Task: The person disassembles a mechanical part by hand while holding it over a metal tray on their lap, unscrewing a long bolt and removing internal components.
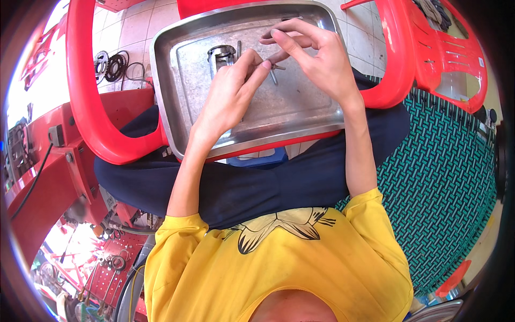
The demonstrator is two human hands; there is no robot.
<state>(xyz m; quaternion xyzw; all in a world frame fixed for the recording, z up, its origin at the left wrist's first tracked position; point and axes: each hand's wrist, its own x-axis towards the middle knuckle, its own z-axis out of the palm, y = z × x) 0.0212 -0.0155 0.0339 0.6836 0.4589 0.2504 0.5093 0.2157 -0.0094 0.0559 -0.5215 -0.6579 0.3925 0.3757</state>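
Here, fingers [251, 60] above a metal tray [300, 110], red chair [80, 70], tiled floor [135, 28].

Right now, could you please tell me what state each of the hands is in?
Left hand: thumb and fingers drawn close; whether it pinches anything cannot be told.
Right hand: fingers loosely bent; any grip cannot be told.

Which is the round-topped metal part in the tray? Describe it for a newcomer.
Find the rectangular metal tray in front of the yellow shirt. Inside, just beyond the left hand, is a shiny metal part with a rounded, dark-edged top. It is far wider than the thin rod beside it.
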